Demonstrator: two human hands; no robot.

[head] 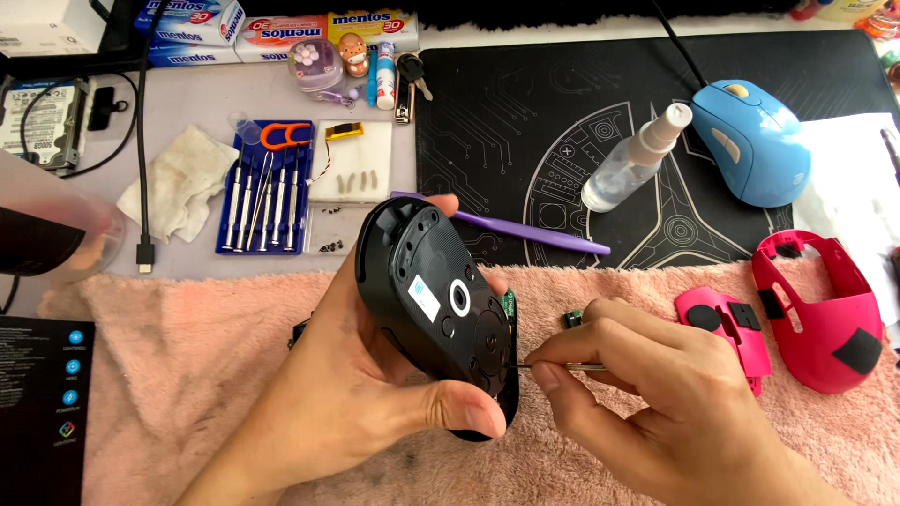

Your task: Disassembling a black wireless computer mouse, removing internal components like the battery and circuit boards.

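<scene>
Pink towel (187, 375) carries left hand (356, 394) gripping black mouse (436, 309), right hand (656, 394) pinching small screwdriver (562, 365); pink shells (825, 309) lie at its right edge.

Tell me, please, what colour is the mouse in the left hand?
Black, with a white ring underneath; mouse, head view.

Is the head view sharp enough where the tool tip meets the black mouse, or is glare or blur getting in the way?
Head view: even, soft light, no hard shadows; black mouse in the left hand is sharp, with mild sheen; the thin tool in the right hand is readable; only the translucent object at the left edge is blurred.
</scene>
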